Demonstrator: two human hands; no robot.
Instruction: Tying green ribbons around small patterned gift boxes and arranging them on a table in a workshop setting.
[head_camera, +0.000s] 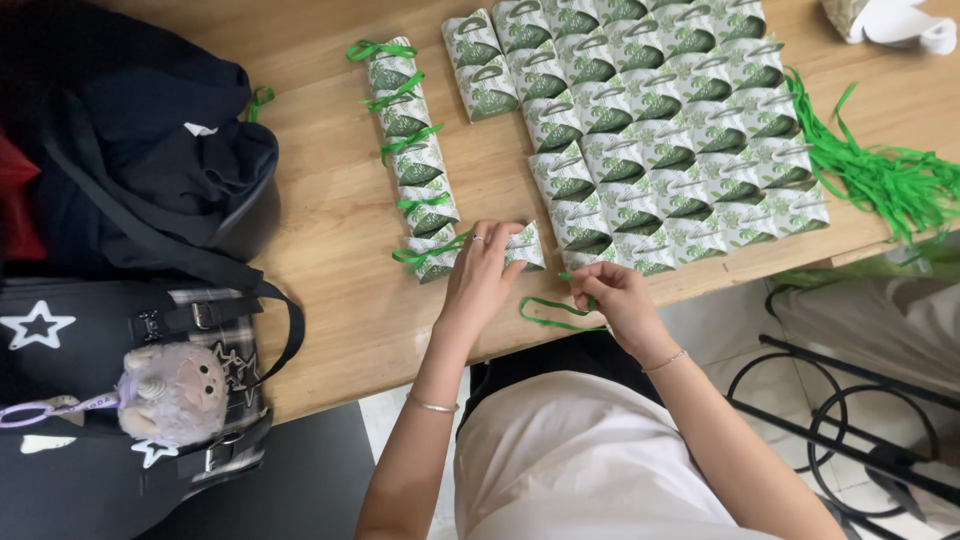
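My left hand (482, 272) rests on a small green-and-white patterned paper box (527, 244) near the front edge of the wooden table (330, 230), fingers closed around it. My right hand (608, 295) pinches a green ribbon (548, 312) that loops down over the table edge. To the left of my left hand runs a column of several boxes tied with green ribbon bows (412, 160). Beyond my hands lie several rows of untied boxes (650, 130) packed side by side.
A heap of loose green ribbons (890, 175) lies at the table's right edge. Dark bags (140, 170) with a plush keychain (172, 392) fill the left side. A white roll (895, 22) sits at the far right corner. A black metal rack (850, 420) stands on the floor.
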